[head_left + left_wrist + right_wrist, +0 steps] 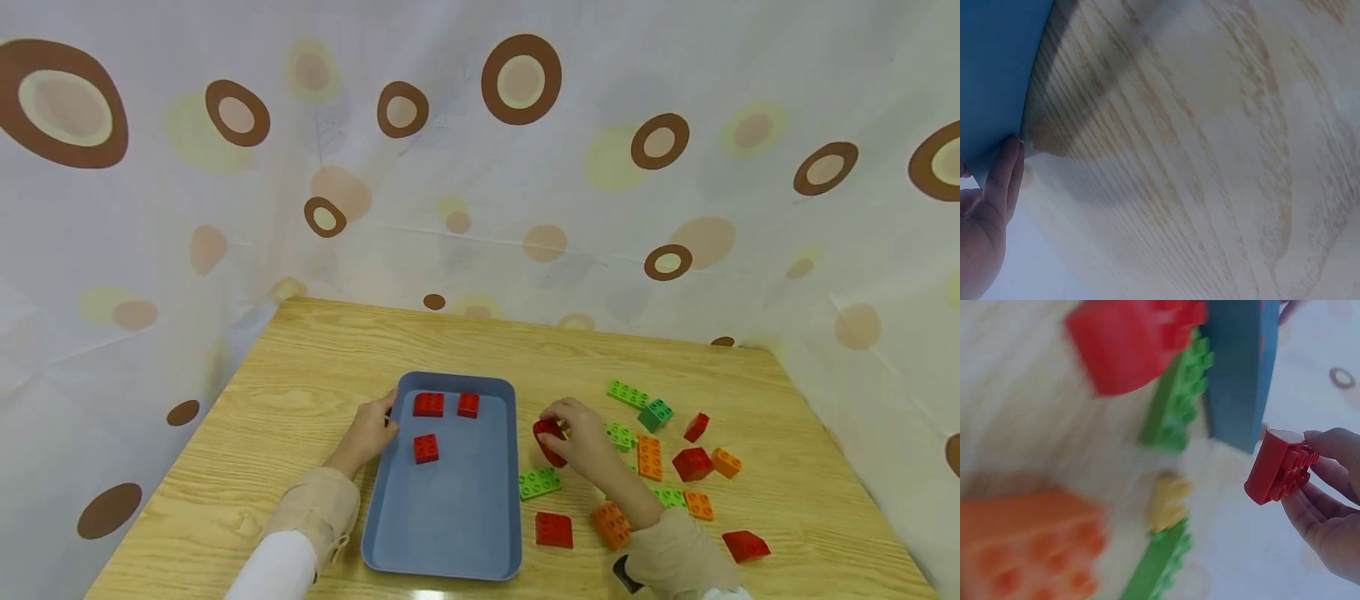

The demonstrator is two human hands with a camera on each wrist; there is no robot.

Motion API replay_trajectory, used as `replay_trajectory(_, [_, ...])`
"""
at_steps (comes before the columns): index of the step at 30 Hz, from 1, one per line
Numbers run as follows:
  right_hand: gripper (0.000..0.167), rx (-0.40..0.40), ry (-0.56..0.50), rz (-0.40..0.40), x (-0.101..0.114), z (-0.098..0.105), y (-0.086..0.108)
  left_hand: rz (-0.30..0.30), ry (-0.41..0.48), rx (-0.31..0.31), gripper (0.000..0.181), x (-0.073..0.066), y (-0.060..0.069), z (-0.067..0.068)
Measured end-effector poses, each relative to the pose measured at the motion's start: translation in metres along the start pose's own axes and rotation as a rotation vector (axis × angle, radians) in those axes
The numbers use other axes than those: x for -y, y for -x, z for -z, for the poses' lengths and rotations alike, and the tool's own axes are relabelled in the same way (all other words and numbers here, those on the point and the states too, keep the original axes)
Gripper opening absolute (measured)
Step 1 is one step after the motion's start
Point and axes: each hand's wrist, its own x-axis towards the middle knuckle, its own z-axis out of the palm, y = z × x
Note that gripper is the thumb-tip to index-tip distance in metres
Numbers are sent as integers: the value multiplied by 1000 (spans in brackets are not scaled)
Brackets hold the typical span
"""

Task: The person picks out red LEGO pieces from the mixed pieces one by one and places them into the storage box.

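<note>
A blue-grey tray [457,500] stands on the table with three red bricks inside, one of them a square brick [426,448]. My left hand [369,429] grips the tray's left rim near its far end; in the left wrist view the fingers of that hand [991,206] lie against the tray's wall [997,69]. Right of the tray, my right hand [588,442] pinches a red brick [550,442] between thumb and fingers. The right wrist view shows this red brick [1275,467] with its studs towards the palm of my right hand [1329,506].
A light green brick [540,483] and a red brick [554,530] lie beside the tray's right side. Around and beyond my right forearm are several more: orange [649,457], dark green [656,415], light green [627,394] and red [692,464]. A patterned cloth hangs behind the table.
</note>
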Motion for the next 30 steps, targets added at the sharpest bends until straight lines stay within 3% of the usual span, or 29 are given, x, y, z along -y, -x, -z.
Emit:
replay_trajectory(9, [17,159,-11,166,65,-29,-47,-12,6,-10,60,3,-1,0])
replay_trajectory(13, [17,188,-45,180,82,-41,-61,-15,10,-18,59,5,-2,-2])
replay_trajectory(21, [13,223,-51,135,80,-69,-71,-25,16,-27,59,4,-2,-1])
replay_trajectory(30, [10,297,36,52,70,-85,-71,-6,21,-12,59,3,-3,2])
